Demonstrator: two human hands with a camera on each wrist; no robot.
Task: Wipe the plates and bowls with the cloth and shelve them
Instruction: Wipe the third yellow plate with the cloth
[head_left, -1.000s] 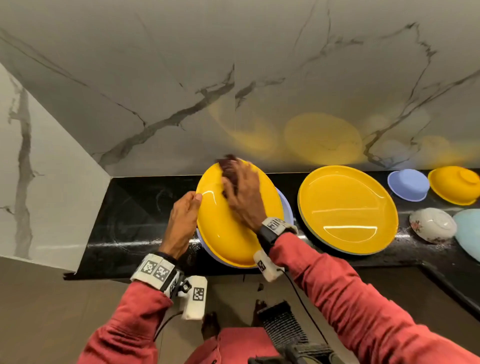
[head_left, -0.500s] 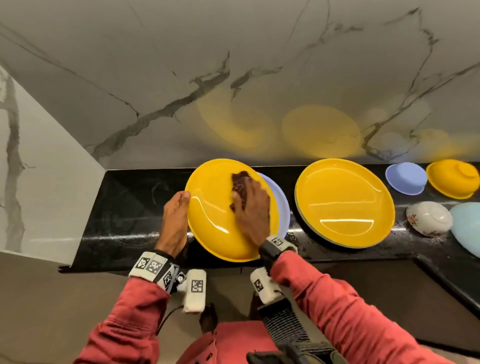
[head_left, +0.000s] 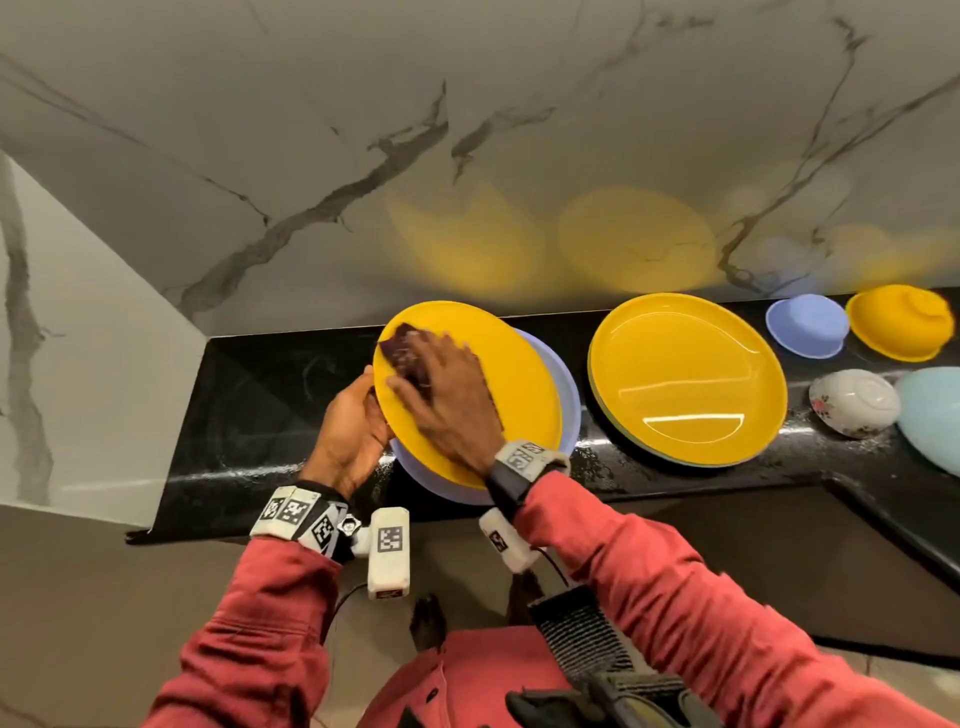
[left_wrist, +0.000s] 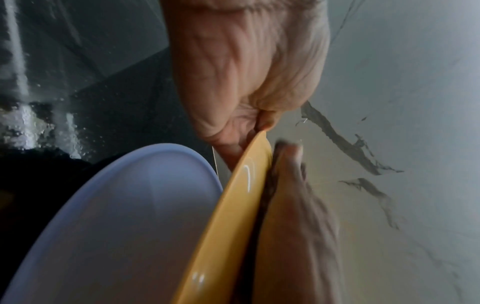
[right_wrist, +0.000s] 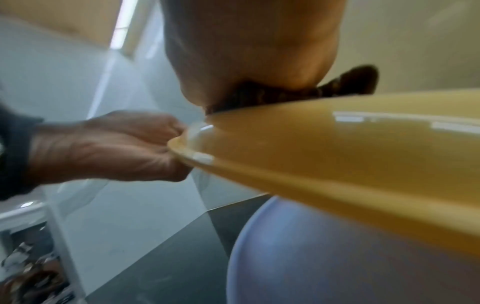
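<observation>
A yellow plate is held tilted above the black counter, over a pale blue plate that lies beneath it near the counter's front edge. The left hand grips the yellow plate at its left rim, the fingers curled behind it and the rim resting against the palm; the left wrist view shows the edge of the plate tucked between thumb and fingers. The right hand lies flat on the upper face of the plate, fingers laid together and stretched out, pressing a dark brown cloth against the surface near the far left rim. A corner of the cloth sticks out past the fingertips.

To the right, a second yellow plate sits on the counter on top of another plate whose greenish rim just shows. Further right are an upturned blue bowl, an upturned yellow bowl, a white bowl with a flower pattern lying tilted, and the edge of a light blue dish at the border of the head view. The person wears red sleeves and marked wristbands. A grey-veined marble wall rises behind the counter, faintly mirroring the yellow and blue crockery.
</observation>
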